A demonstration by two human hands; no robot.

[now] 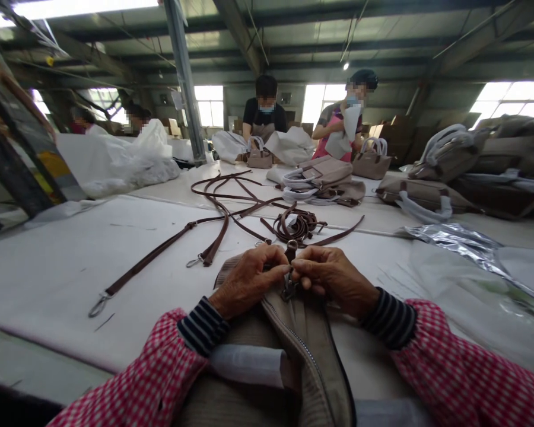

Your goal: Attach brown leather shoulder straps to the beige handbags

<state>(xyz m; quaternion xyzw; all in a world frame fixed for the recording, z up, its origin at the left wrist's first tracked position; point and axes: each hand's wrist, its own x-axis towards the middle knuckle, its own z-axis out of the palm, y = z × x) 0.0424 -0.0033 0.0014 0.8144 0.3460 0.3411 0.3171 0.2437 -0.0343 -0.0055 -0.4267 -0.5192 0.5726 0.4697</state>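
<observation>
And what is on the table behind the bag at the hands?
A coil of brown straps, looser straps to its left, and more bags farther back. Whatever lies directly behind the left hand and right hand is covered.

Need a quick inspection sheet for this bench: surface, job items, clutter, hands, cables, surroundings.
Surface: white table, a few dark scraps or marks at left.
Job items: taupe bag nearest the camera; brown tab at its far end.
Clutter: brown straps and coiled strap beyond the bag; silvery sheet at right.
Hands: left hand and right hand pinch at the brown tab; exact grip partly hidden.
Cables: nothing seen on the tabletop.
Surroundings: co-workers across the table; more bags piled at right.
</observation>
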